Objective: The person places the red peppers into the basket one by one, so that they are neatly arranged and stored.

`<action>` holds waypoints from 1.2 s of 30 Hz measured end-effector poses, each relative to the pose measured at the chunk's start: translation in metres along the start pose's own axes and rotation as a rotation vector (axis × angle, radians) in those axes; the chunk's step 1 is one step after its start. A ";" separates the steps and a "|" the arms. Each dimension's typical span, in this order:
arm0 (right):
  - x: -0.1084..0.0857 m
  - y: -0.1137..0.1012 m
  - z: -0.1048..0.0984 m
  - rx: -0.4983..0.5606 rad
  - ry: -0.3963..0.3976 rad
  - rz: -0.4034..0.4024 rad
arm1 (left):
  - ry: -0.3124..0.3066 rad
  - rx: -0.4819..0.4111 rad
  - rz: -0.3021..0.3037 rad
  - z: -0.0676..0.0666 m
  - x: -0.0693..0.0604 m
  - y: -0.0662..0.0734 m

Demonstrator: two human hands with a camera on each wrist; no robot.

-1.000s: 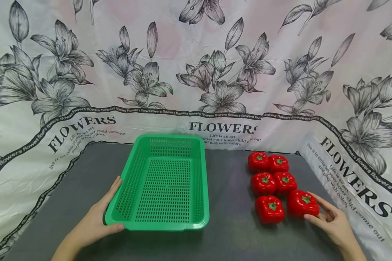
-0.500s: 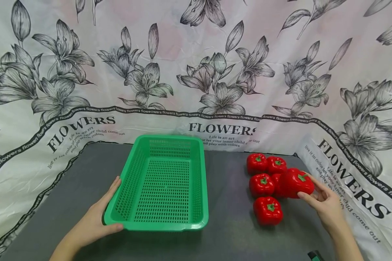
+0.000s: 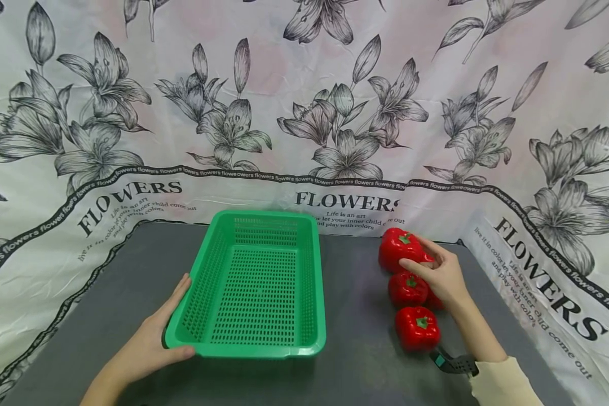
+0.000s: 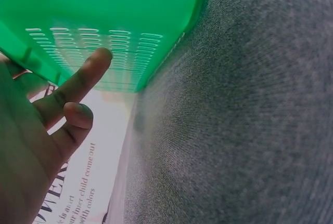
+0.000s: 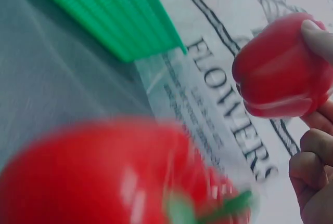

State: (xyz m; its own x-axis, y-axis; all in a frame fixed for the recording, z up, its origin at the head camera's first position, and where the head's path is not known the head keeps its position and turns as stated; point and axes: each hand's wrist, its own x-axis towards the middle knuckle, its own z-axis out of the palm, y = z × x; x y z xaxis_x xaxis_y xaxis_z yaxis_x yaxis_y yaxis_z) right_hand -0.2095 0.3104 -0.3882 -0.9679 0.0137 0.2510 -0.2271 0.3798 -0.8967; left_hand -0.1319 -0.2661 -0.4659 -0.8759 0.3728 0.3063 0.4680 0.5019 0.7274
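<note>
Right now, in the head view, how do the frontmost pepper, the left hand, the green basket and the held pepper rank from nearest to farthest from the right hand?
From the right hand:
1. Held pepper, in its grasp.
2. Frontmost pepper, on the table.
3. Green basket, left of the peppers.
4. Left hand, at the basket's left front corner.

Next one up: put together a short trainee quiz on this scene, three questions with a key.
1. Which hand holds a red pepper?
2. True or false: in the head view, the green basket stands left of the other peppers.
3. The left hand touches:
(A) a pepper
(B) the basket
(C) the patterned curtain

Key: 1. The right hand. 2. True. 3. B.
</note>
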 end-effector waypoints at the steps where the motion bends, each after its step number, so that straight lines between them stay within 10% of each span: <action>1: 0.004 -0.004 0.005 -0.015 -0.003 0.007 | 0.000 0.001 0.001 0.000 0.000 0.000; 36: 0.103 -0.103 0.173 0.141 -0.196 -0.224 | 0.005 -0.005 -0.014 0.001 0.003 0.002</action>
State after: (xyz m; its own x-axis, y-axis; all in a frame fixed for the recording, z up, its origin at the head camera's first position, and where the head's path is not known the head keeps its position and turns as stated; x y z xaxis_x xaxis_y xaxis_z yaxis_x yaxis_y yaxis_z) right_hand -0.3040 0.1127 -0.3335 -0.8914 -0.2395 0.3848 -0.4361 0.2214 -0.8723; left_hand -0.1330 -0.2634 -0.4640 -0.8830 0.3618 0.2990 0.4550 0.5032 0.7347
